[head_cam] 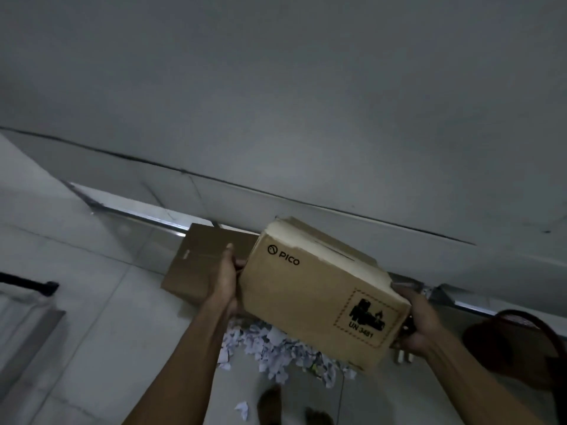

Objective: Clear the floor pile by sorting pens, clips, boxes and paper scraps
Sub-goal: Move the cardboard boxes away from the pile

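A brown cardboard box (313, 289) printed "PICO" with a hazard label is lifted off the floor, tilted, between both hands. My left hand (225, 280) grips its left end, thumb up along the edge. My right hand (418, 325) holds the right end, its fingers curled round the lower corner. Below the box lies a pile of white paper scraps (276, 348) on the tiled floor. A single scrap (242, 409) lies apart, nearer to me. A flat sheet of cardboard (199, 265) leans against the wall behind my left hand.
A white wall (276, 118) rises right behind the box, with a metal strip along its base. A dark reddish basket (518, 345) stands at the right. A grey ledge with a black bar (27, 285) sits at the left. My feet (270, 403) show at the bottom.
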